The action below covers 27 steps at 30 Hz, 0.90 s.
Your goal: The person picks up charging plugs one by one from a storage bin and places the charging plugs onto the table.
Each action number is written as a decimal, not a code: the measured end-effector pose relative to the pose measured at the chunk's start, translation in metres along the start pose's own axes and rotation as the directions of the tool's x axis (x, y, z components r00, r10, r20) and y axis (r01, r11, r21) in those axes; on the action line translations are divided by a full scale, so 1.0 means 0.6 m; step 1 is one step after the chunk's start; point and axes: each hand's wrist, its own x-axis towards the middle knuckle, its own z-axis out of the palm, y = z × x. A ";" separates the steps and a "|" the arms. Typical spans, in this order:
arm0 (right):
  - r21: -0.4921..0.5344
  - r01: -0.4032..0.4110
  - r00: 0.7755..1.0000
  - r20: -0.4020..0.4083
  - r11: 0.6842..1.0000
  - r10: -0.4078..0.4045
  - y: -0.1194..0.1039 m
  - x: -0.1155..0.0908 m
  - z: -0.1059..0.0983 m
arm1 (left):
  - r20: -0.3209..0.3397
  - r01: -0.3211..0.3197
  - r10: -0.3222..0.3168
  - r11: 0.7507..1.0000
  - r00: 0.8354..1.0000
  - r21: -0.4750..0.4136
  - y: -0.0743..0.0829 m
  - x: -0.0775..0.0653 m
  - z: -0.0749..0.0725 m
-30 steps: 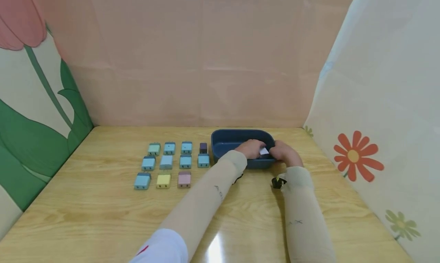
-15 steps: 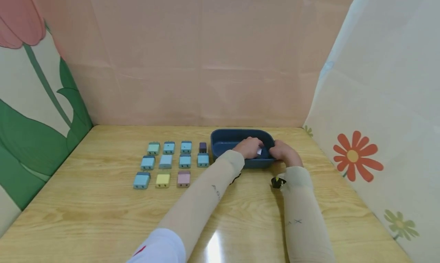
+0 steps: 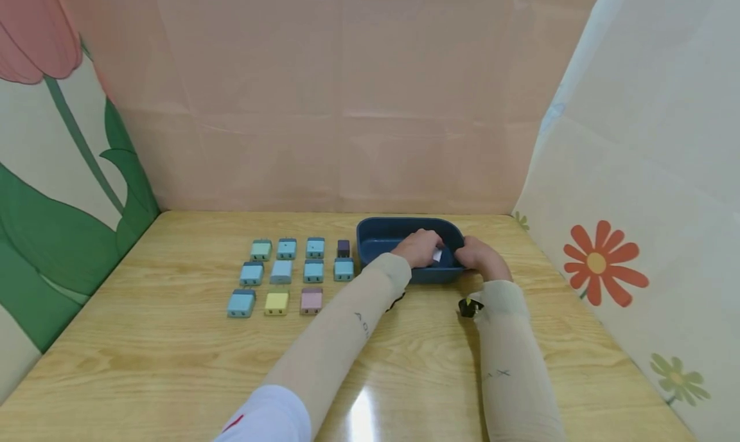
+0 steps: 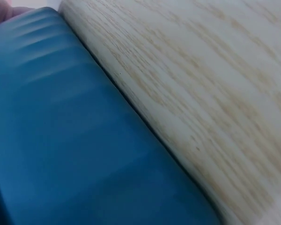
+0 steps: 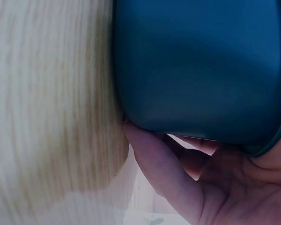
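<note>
A dark blue plastic bin [image 3: 376, 276] sits at the back of the wooden table. My left hand [image 3: 419, 247] reaches down inside it, fingers bent and their tips hidden. A small white piece [image 3: 437, 256] shows at those fingers; its kind is unclear. At the bin's right end my right hand [image 3: 482, 257] grips the wall. The right wrist view shows that thumb [image 5: 159, 164] along the bin's lower corner, the other fingers bent behind. In the left wrist view, the bin's long side wall [image 4: 84, 126] fills the left part.
Left of the bin, several small two-port charger blocks stand in rows: blue ones [image 3: 239, 304], a yellow one [image 3: 277, 302], a pink one [image 3: 311, 300] and a dark purple one [image 3: 343, 248]. A peach backdrop [image 3: 335, 108] rises behind the table, with a flowered sheet [image 3: 630, 140] at right.
Over the last second my left hand has shifted slightly left inside the bin, and the white piece has moved with it. The right hand keeps its place on the bin's end.
</note>
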 end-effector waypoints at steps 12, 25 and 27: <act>-0.058 -0.069 0.997 -0.024 0.996 0.068 -0.127 -0.123 -0.005 | 0.011 0.058 -0.057 0.998 0.998 -0.033 -0.040 0.052 0.023; -0.050 -0.087 0.996 -0.015 0.995 0.087 -0.127 -0.123 -0.005 | -0.054 -0.015 0.013 1.000 0.998 -0.026 -0.001 -0.051 -0.033; -0.046 -0.091 0.996 -0.003 0.995 0.091 -0.128 -0.122 -0.005 | -0.060 -0.016 0.013 0.999 0.998 -0.038 -0.001 -0.059 -0.037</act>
